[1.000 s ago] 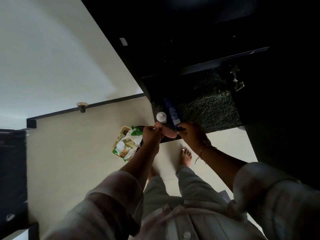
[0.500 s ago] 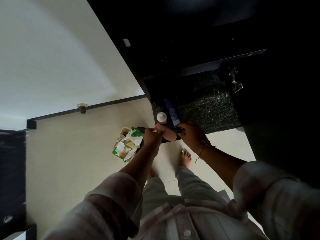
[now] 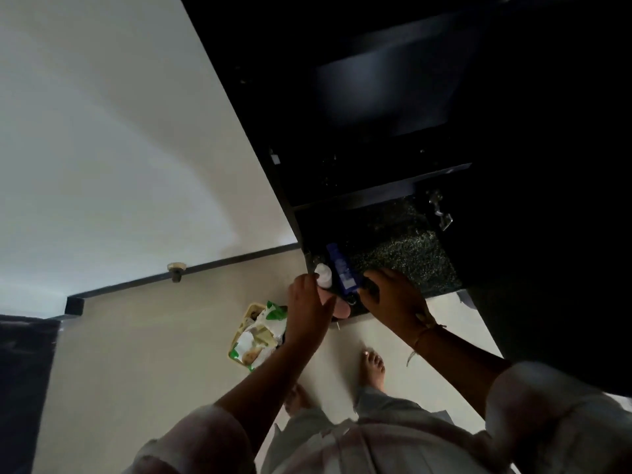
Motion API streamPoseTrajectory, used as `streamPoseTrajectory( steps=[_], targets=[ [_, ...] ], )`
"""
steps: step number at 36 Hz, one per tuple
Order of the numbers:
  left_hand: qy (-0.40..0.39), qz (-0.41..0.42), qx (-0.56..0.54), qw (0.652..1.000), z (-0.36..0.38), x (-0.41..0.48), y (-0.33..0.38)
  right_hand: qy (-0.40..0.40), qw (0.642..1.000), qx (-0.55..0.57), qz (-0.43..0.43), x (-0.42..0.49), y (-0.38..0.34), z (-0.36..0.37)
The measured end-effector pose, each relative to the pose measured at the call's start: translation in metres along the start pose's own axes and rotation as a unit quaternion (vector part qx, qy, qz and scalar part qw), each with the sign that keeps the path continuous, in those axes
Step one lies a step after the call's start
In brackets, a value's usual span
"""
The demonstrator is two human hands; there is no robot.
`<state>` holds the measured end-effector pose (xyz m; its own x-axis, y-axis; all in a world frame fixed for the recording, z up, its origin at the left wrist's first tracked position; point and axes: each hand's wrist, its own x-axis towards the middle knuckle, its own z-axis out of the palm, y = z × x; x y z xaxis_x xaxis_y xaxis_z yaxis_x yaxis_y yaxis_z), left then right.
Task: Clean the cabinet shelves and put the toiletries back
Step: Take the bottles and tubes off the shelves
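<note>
Pink bottle point(image 3: 338, 305) in left hand point(image 3: 309, 306), right hand point(image 3: 393, 299) near, blue tube point(image 3: 340, 270) behind

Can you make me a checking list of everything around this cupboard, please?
Surface: speckled dark shelf, dimly lit.
Job's things: white bottle and blue tube side by side at the shelf's left end; pink tube at its front edge.
Clutter: basket of packets on the floor.
Hands: left hand over the pink tube, right hand beside the blue tube; grips unclear.
Cables: nothing seen.
Surroundings: pale wall, doorstop, metal hinge.
</note>
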<state>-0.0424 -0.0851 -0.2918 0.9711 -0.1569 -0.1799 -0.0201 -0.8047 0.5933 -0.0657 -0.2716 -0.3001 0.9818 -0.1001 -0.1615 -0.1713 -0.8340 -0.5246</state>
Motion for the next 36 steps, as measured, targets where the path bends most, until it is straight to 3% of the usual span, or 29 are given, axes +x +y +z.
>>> streamPoseTrajectory(
  steps=[9, 17, 22, 28, 36],
  targets=[
    [0.111, 0.21, 0.063, 0.969, -0.068, 0.016, 0.068, 0.192, 0.975, -0.059, -0.094, -0.01, -0.044, -0.074],
    [0.246, 0.334, 0.038, 0.909, -0.149, 0.031, 0.155, 0.366, 0.913, -0.091, -0.155, 0.008, -0.092, -0.184],
    [0.312, 0.381, 0.054, 0.868, -0.193, 0.043, 0.211, 0.447, 0.877, -0.1, -0.146, 0.025, -0.111, -0.252],
    [0.304, 0.384, 0.088, 0.868, -0.222, 0.069, 0.262, 0.478, 0.864, -0.119, -0.106, 0.054, -0.119, -0.311],
    [0.238, 0.356, 0.123, 0.896, -0.23, 0.097, 0.294, 0.374, 0.918, -0.118, -0.064, 0.091, -0.115, -0.347]
  ],
)
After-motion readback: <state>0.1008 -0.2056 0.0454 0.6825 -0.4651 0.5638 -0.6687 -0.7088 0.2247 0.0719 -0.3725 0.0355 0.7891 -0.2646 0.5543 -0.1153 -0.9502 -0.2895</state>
